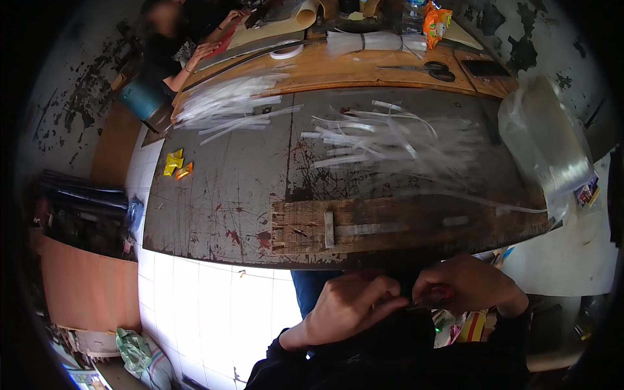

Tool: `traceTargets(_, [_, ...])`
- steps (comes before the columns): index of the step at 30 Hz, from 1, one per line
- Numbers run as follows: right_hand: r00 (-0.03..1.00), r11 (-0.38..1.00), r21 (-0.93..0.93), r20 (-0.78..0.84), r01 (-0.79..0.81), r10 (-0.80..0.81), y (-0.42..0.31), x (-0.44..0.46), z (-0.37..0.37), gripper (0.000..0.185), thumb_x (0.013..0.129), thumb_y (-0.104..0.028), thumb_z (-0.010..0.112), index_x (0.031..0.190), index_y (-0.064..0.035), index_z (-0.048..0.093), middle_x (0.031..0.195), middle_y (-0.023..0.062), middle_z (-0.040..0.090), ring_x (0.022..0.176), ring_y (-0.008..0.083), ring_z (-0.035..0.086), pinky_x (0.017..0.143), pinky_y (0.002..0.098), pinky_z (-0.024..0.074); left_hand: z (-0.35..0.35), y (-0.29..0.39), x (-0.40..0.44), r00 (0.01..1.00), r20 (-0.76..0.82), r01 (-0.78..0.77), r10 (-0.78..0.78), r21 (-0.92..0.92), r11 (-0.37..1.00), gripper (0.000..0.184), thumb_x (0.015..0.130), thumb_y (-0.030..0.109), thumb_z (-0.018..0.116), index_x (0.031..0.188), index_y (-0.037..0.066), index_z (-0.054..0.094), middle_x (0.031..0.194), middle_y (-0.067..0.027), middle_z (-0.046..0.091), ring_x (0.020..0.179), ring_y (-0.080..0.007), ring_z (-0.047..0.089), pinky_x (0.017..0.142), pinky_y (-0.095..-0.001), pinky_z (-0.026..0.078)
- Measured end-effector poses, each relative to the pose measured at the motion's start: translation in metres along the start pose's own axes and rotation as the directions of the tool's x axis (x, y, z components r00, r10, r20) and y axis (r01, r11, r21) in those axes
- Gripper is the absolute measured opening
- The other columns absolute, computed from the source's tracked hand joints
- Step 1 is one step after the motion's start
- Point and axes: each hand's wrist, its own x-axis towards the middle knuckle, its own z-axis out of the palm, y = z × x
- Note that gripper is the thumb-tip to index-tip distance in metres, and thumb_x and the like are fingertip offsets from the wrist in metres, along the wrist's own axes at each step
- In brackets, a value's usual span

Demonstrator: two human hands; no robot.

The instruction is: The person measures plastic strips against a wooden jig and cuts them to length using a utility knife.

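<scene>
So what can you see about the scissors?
The scissors have black handles with two finger loops and thin, grey blades that look like metal. They lie on the brown wood top, blades pointing left, loops to the right, near a dark, phone-like slab. No one is touching them. I can't tell whether the blades are fully closed.

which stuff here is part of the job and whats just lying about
Likely part of the job:
small red item in the right hand, too blurred to name
clear strips heaped loosely
wooden board
roll of clear plastic

Probably just lying about:
small yellow packets
orange snack bag
dark phone
clear bottle
</scene>
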Motion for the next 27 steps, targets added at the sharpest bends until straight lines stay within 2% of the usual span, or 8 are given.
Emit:
traceTargets(3, [0.996,0.999,0.03,-0.078,-0.03,0.032,-0.013,0.013,-0.015,0.02,0.072,-0.012,0.064,0.09,-0.0078,0.054,0.073,0.0081,0.06,0.072,0.0231,0.061,0.065,0.0323,0.0462,-0.019,-0.015,-0.01,0.964,-0.263,0.036,-0.025,0.034,0.999,0.025,0.068,0.011,0.072,0.083,0.007,0.053,0.064,-0.0024,0.06,0.052,-0.0146,0.057,0.047,-0.0258,0.043])
traceTargets(4, [0.988,0.998,0.031,-0.143,-0.053,0.057,-0.014,0.019,-0.02,0.018,0.074,-0.014,0.063,0.088,-0.0073,0.055,0.07,0.0072,0.06,0.068,0.0207,0.06,0.062,0.0314,0.0458,-0.023,-0.026,-0.014,0.932,-0.359,0.008,0.042,0.136,0.991,0.023,0.068,0.012,0.072,0.082,0.008,0.054,0.066,-0.0017,0.06,0.053,-0.014,0.056,0.048,-0.0251,0.041])
traceTargets(6, [0.988,0.996,-0.018,-0.128,-0.085,0.082,-0.013,0.036,-0.034,0.017,0.075,-0.017,0.063,0.086,-0.006,0.055,0.068,0.0069,0.059,0.064,0.019,0.059,0.059,0.0309,0.0448,-0.031,-0.038,-0.013,0.862,-0.466,0.008,0.198,0.404,0.915,0.021,0.069,0.016,0.072,0.078,0.01,0.054,0.069,-0.0001,0.06,0.058,-0.0141,0.054,0.052,-0.0259,0.036])
traceTargets(7, [0.987,0.991,-0.074,-0.119,-0.114,0.105,-0.011,0.043,-0.039,0.018,0.076,-0.019,0.062,0.084,-0.0046,0.055,0.065,0.0067,0.058,0.061,0.0173,0.059,0.056,0.0304,0.0438,-0.031,-0.04,-0.012,0.849,-0.479,0.044,0.225,0.488,0.872,0.023,0.069,0.02,0.072,0.079,0.01,0.054,0.073,0.0001,0.058,0.064,-0.0155,0.052,0.06,-0.0302,0.035])
traceTargets(9, [0.984,0.994,-0.022,-0.144,-0.108,0.104,0.002,0.06,-0.037,0.019,0.076,-0.021,0.062,0.08,-0.0029,0.055,0.062,0.0069,0.057,0.057,0.0167,0.058,0.054,0.0304,0.0428,-0.032,-0.043,-0.01,0.866,-0.453,0.084,0.212,0.55,0.831,0.028,0.067,0.025,0.072,0.083,0.01,0.055,0.076,-0.0003,0.056,0.069,-0.0169,0.052,0.068,-0.0334,0.033])
traceTargets(12, [0.974,0.987,0.071,-0.166,-0.143,0.153,-0.011,0.071,-0.042,0.024,0.077,-0.022,0.062,0.071,0.0,0.054,0.055,0.0072,0.055,0.051,0.0157,0.056,0.051,0.0303,0.0417,-0.029,-0.05,-0.006,0.862,-0.453,0.068,0.226,0.546,0.835,0.028,0.066,0.027,0.07,0.083,0.01,0.056,0.077,-0.0006,0.055,0.071,-0.0173,0.051,0.072,-0.0343,0.032])
traceTargets(20, [0.952,0.96,0.149,-0.163,-0.235,0.259,-0.025,0.088,-0.042,0.026,0.078,-0.019,0.06,0.062,0.0007,0.053,0.047,0.0059,0.052,0.043,0.0139,0.054,0.048,0.0288,0.0425,-0.021,-0.064,-0.005,0.821,-0.484,0.063,0.302,0.603,0.795,0.018,0.065,0.02,0.067,0.077,0.013,0.057,0.074,0.0013,0.054,0.068,-0.015,0.052,0.072,-0.0333,0.03])
traceTargets(27, [0.964,0.969,0.074,-0.105,-0.238,0.245,-0.018,0.096,-0.04,0.028,0.079,-0.018,0.059,0.06,0.0006,0.053,0.047,0.0054,0.053,0.044,0.0144,0.055,0.047,0.029,0.044,-0.017,-0.068,-0.007,0.813,-0.498,0.084,0.302,0.612,0.786,0.012,0.064,0.019,0.067,0.071,0.015,0.058,0.072,0.0031,0.053,0.066,-0.0136,0.051,0.07,-0.0313,0.03])
